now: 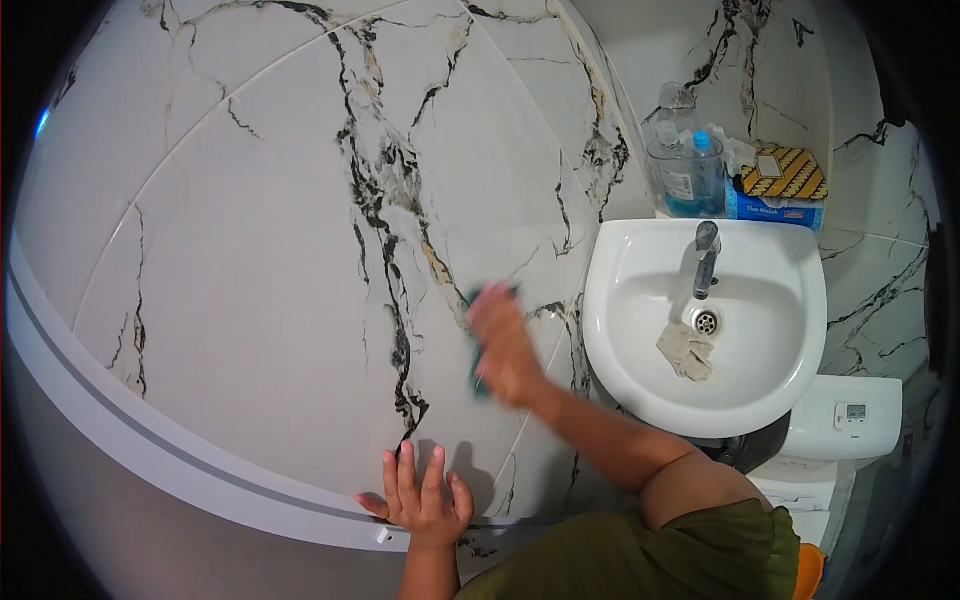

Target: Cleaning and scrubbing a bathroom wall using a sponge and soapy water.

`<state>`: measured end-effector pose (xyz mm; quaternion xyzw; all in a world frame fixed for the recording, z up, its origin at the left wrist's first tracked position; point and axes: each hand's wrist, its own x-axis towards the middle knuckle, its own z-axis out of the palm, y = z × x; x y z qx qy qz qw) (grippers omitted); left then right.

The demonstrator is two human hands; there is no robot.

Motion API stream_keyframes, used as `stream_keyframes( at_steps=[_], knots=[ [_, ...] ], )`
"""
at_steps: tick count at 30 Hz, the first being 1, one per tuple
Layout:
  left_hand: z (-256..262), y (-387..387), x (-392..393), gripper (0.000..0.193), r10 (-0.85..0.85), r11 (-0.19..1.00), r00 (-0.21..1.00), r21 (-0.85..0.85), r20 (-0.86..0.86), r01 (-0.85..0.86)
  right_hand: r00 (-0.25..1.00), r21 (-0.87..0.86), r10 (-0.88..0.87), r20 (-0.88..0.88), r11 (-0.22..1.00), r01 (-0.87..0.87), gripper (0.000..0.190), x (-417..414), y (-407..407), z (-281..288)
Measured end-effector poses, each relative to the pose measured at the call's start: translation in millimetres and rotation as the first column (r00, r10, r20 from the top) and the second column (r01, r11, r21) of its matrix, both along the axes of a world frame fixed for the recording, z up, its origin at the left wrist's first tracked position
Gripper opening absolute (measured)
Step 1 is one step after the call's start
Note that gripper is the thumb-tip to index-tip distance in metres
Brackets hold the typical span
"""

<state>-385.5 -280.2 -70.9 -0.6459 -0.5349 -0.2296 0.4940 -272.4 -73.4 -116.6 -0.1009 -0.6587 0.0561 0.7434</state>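
Note:
My right hand (pixel 504 349), blurred, presses a dark green cloth or pad (pixel 480 382) against the marble-patterned wall tile (pixel 262 300). Most of the pad is hidden under the hand, so its exact kind is unclear. Lower down, my left hand (pixel 421 495) has its fingers spread over the tile, close to the white frame (pixel 225 487) along the wall's edge. Nothing is in that hand. Dark and ochre veins run down the tile between and above both hands.
To the right is a white washbasin (pixel 615 300) with a metal faucet (pixel 706 259) and a crumpled beige cloth or paper (pixel 685 352) inside. Bottles (pixel 684 169), a patterned yellow box (pixel 786 172) and a blue tissue box (pixel 772 211) stand behind it. A white toilet (pixel 847 420) is beyond.

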Motion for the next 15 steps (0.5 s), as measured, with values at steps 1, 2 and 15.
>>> stream_keyframes(
  at_steps=[1,2,15],
  knots=[
    [-0.6,1.6,1.1,0.036,-0.007,1.0,1.0,0.009,0.002,0.007,0.983,-0.216,0.067,-0.17,0.971,-0.104,0.06,10.4,33.5,-2.5],
    [-0.9,1.9,-0.4,0.036,-0.003,1.0,1.0,0.012,0.005,0.003,0.98,-0.435,-0.125,-0.153,0.899,0.047,0.054,26.8,68.4,-4.0],
    [-4.9,4.1,-2.4,0.035,-0.074,0.997,0.997,0.018,0.023,0.073,0.977,-0.27,-0.036,-0.211,0.963,-0.023,0.056,42.8,87.3,53.7]
  ],
)
